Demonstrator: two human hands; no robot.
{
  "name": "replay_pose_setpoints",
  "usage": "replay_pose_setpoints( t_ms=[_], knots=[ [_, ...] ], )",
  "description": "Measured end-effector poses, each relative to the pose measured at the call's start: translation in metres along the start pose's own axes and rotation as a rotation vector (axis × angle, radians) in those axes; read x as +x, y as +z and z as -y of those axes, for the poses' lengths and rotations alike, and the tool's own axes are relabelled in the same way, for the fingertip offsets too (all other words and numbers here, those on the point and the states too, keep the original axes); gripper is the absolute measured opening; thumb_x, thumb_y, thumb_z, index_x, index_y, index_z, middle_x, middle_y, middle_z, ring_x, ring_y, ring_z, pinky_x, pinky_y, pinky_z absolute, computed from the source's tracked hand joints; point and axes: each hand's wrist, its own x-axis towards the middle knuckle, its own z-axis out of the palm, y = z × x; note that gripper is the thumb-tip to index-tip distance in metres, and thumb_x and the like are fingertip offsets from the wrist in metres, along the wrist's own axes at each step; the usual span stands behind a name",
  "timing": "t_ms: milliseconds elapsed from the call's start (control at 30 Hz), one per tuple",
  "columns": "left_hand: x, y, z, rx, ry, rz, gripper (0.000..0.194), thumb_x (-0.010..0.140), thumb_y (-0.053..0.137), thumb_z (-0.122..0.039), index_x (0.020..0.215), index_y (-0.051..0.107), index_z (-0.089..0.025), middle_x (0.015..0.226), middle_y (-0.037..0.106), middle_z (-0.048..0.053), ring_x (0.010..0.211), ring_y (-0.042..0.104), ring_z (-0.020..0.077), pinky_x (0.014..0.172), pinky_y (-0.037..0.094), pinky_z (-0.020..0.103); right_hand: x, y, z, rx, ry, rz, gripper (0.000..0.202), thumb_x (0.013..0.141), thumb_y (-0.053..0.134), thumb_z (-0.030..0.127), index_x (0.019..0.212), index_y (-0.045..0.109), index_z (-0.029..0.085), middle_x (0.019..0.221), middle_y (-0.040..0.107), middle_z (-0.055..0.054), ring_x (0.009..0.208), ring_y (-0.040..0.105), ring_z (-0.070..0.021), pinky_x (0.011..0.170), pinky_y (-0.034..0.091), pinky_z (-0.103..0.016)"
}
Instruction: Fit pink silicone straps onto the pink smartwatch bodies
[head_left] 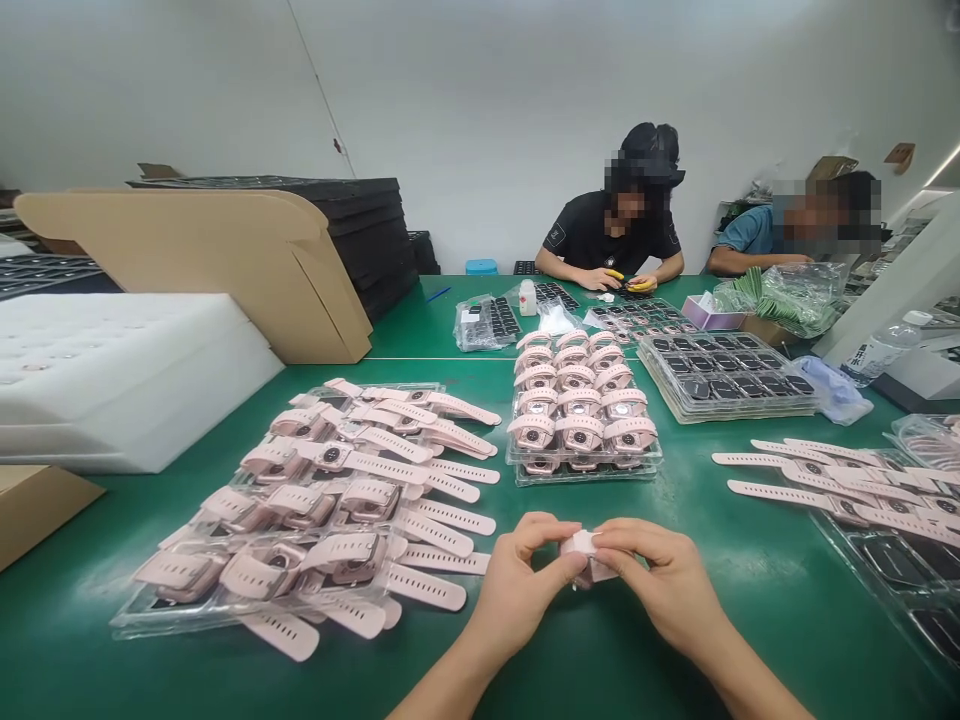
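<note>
The left hand [517, 575] and right hand [667, 575] hold a small pale-pink item [583, 545] in a narrow pinching grip, over the near middle of a green counter [577, 670]. Pink-strapped watches [259, 572] spread to the left; more stacked watches [581, 436] stand farther away.

No wording can be read with certainty. Dark print on the white label [865, 357] of the clear plastic bottle with a white cap [890, 344] is too small to be deciphered. The reddish mark [526, 289] on the small white plastic bottle [529, 301] is likewise left illegible.
</note>
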Motion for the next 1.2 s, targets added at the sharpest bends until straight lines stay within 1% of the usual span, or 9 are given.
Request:
replay_pose_setpoints(
  t_ms=[67,233,400,533,767,900,1000,1100,1200],
  knots=[
    [-0.001,0.000,-0.003,0.025,0.003,0.008,0.024,0.071,0.078,-0.034,0.092,0.080,-0.022,0.096,0.059,0.006,0.088,0.063,0.0217,0.082,0.055,0.034,0.000,0.001,0.000,0.009,0.026,0.014,0.014,0.084,0.068,0.029,0.083,0.082,0.027,0.093,0.079,-0.005,0.086,0.074,-0.0236,0.078,0.060,-0.032],
    [-0.004,0.004,-0.006,0.095,-0.016,0.028,0.020,0.069,0.078,-0.031,0.087,0.081,-0.022,0.091,0.057,0.005,0.085,0.062,0.0210,0.083,0.053,0.036,-0.002,0.001,0.001,0.069,0.077,-0.091,0.013,0.082,0.070,0.029,0.080,0.082,0.026,0.090,0.080,-0.006,0.085,0.074,-0.0252,0.076,0.061,-0.033],
    [-0.005,0.004,-0.003,0.053,0.017,-0.013,0.024,0.070,0.077,-0.035,0.090,0.080,-0.021,0.092,0.056,0.005,0.089,0.061,0.0223,0.085,0.051,0.037,-0.003,0.003,0.003,0.104,0.114,0.001,0.013,0.081,0.070,0.028,0.080,0.083,0.027,0.093,0.080,-0.005,0.086,0.074,-0.0246,0.076,0.061,-0.032],
    [-0.005,0.007,-0.005,0.086,-0.011,0.016,0.019,0.068,0.076,-0.030,0.085,0.080,-0.022,0.088,0.054,0.003,0.084,0.060,0.0207,0.081,0.050,0.036,-0.004,0.004,0.003,0.151,0.161,-0.089,0.010,0.077,0.073,0.029,0.078,0.083,0.027,0.090,0.080,-0.005,0.086,0.074,-0.0251,0.078,0.061,-0.032],
    [-0.005,0.007,0.001,0.088,0.012,-0.067,0.024,0.069,0.079,-0.036,0.088,0.080,-0.021,0.090,0.055,0.004,0.087,0.060,0.0220,0.083,0.053,0.037,0.000,0.005,0.007,0.241,0.243,0.050,0.019,0.078,0.073,0.039,0.079,0.083,0.023,0.094,0.079,-0.008,0.082,0.073,-0.0248,0.072,0.061,-0.032],
    [-0.005,0.004,0.000,0.015,0.065,0.068,0.034,0.085,0.066,-0.047,0.107,0.077,-0.022,0.097,0.060,0.007,0.094,0.061,0.0230,0.086,0.053,0.036,0.003,0.004,0.006,0.335,0.323,-0.064,0.029,0.075,0.077,0.049,0.080,0.080,0.020,0.071,0.076,-0.006,0.067,0.069,-0.0202,0.062,0.057,-0.028],
    [-0.004,0.001,-0.001,-0.006,0.077,0.143,0.030,0.091,0.061,-0.040,0.111,0.075,-0.024,0.099,0.065,0.007,0.093,0.064,0.0217,0.085,0.053,0.034,0.004,0.002,0.006,0.389,0.377,-0.043,0.037,0.075,0.076,0.054,0.082,0.077,0.018,0.059,0.068,-0.002,0.059,0.063,-0.0169,0.056,0.051,-0.025],
    [-0.002,-0.002,0.001,0.253,0.267,0.112,0.018,0.087,0.066,-0.024,0.102,0.076,-0.025,0.090,0.069,0.004,0.087,0.064,0.0199,0.078,0.054,0.031,0.002,0.003,0.011,0.465,0.415,0.048,0.040,0.078,0.072,0.056,0.085,0.073,0.017,0.059,0.064,0.001,0.055,0.059,-0.0136,0.054,0.049,-0.024],
    [0.000,-0.004,0.003,0.598,0.718,0.107,0.025,0.094,0.053,-0.011,0.107,0.071,-0.024,0.082,0.072,0.002,0.073,0.061,0.0162,0.074,0.052,0.031,-0.002,0.007,0.016,0.538,0.435,0.130,0.029,0.080,0.073,0.046,0.082,0.062,0.019,0.059,0.062,0.004,0.051,0.056,-0.0116,0.052,0.046,-0.022]
  ],
)
